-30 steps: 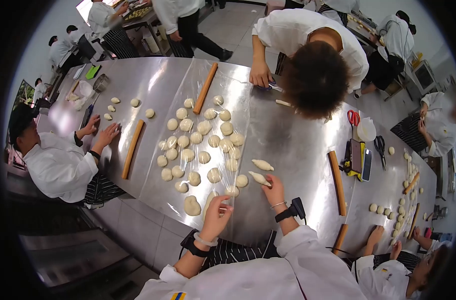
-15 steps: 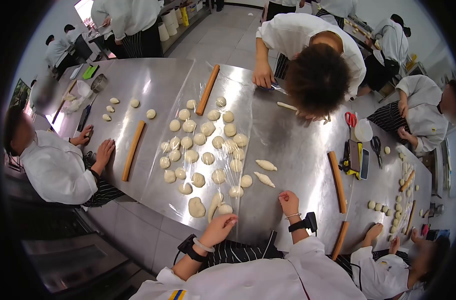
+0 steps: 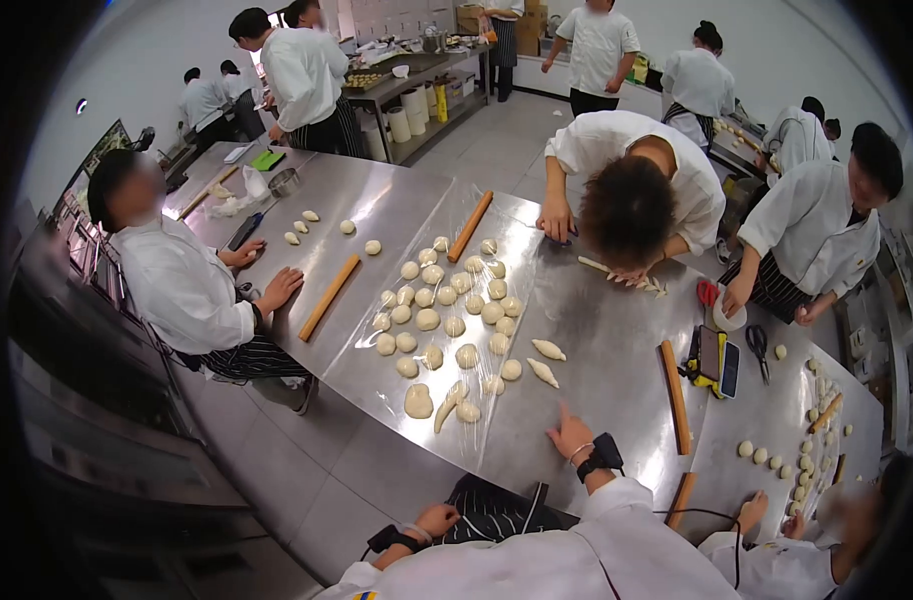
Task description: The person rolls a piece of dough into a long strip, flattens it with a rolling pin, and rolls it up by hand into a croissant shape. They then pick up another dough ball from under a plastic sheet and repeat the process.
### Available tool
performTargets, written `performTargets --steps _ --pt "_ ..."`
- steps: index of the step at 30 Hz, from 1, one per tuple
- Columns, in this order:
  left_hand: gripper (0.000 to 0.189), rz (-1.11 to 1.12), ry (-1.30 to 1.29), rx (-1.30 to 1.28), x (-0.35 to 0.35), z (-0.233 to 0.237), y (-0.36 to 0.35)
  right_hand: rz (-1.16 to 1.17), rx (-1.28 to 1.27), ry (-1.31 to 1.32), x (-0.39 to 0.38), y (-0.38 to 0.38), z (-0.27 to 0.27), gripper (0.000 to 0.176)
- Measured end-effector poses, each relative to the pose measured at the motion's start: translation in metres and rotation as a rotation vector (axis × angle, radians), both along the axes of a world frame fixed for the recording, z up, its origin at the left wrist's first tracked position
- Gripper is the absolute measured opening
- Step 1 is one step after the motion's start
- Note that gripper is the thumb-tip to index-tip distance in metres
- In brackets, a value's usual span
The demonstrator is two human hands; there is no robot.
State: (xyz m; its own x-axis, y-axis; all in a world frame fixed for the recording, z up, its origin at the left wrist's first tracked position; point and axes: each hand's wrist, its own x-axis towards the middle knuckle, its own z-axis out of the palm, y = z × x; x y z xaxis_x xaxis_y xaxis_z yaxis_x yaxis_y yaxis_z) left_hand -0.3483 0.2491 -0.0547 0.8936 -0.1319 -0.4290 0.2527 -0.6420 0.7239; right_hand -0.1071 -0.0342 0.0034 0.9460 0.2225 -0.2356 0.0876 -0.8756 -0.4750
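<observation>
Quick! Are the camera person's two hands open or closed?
Left hand: by the striped apron; can't tell if open or closed.
Right hand: open over the table, nothing seen in it.

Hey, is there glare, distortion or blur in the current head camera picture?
Head view: bright glare on the steel table and glints on the plastic sheet; head view: table edges bowed and corners dark; head view: the head of the person at left blurred, but the dough balls fairly clear.
</observation>
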Motion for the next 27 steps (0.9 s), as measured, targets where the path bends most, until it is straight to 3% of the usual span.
performTargets --steps 1,2,3,4,5,6,8,9,12,14,18,19,20,21,22,23,25,27 --pt "0.023 0.178 0.018 -0.230 -0.020 -0.027 0.009 0.056 -0.091 0.066 0.003 0.005 0.008 0.074" --pt "0.023 0.478 0.151 -0.370 -0.034 -0.036 0.017 0.059 -0.085 0.047 0.006 0.007 0.009 0.074" --pt "0.023 0.772 0.282 -0.512 -0.044 -0.044 0.029 0.084 -0.126 0.088 0.011 0.010 0.008 0.089" --pt "0.026 0.814 0.321 -0.370 -0.060 -0.062 0.046 0.107 -0.171 0.129 0.015 0.011 0.009 0.105" --pt "0.029 0.714 0.378 0.170 -0.068 -0.042 0.047 0.154 -0.166 0.103 0.013 0.011 0.008 0.103" --pt "0.030 0.550 0.350 0.436 -0.086 -0.061 0.059 0.190 -0.176 0.071 0.015 0.006 0.013 0.101" --pt "0.030 0.369 0.477 0.455 -0.111 -0.063 0.072 0.227 -0.236 0.066 0.016 0.007 0.014 0.101" --pt "0.030 0.503 0.581 0.294 -0.104 0.005 0.053 0.238 -0.265 0.077 0.017 0.013 0.012 0.101" --pt "0.031 0.607 0.490 0.222 -0.130 0.006 0.042 0.263 -0.338 0.109 0.018 0.020 0.013 0.101" --pt "0.031 0.744 0.534 0.272 -0.144 -0.032 0.034 0.261 -0.388 0.134 0.016 0.018 0.018 0.101" --pt "0.031 0.473 0.524 0.287 -0.175 -0.096 0.026 0.277 -0.466 0.137 0.020 0.011 0.014 0.101" --pt "0.031 0.433 0.517 0.284 -0.181 -0.104 0.026 0.309 -0.370 0.034 0.026 0.004 -0.009 0.086" --pt "0.031 0.408 0.506 0.290 -0.186 -0.109 0.027 0.307 -0.366 0.033 0.038 0.001 -0.027 0.086" --pt "0.031 0.395 0.490 0.290 -0.190 -0.112 0.030 0.165 -0.264 -0.019 0.055 0.003 -0.040 0.074" --pt "0.031 0.392 0.470 0.289 -0.195 -0.114 0.033 0.027 -0.158 -0.065 0.065 0.008 -0.039 0.064" --pt "0.031 0.392 0.442 0.287 -0.201 -0.116 0.036 0.035 -0.145 -0.062 0.075 0.011 -0.041 0.064" --pt "0.031 0.399 0.401 0.274 -0.215 -0.117 0.043 -0.067 -0.099 -0.038 0.079 0.017 -0.032 0.044" --pt "0.030 0.428 0.475 0.252 -0.223 -0.116 0.045 -0.160 -0.054 -0.160 0.070 0.031 -0.028 0.043"
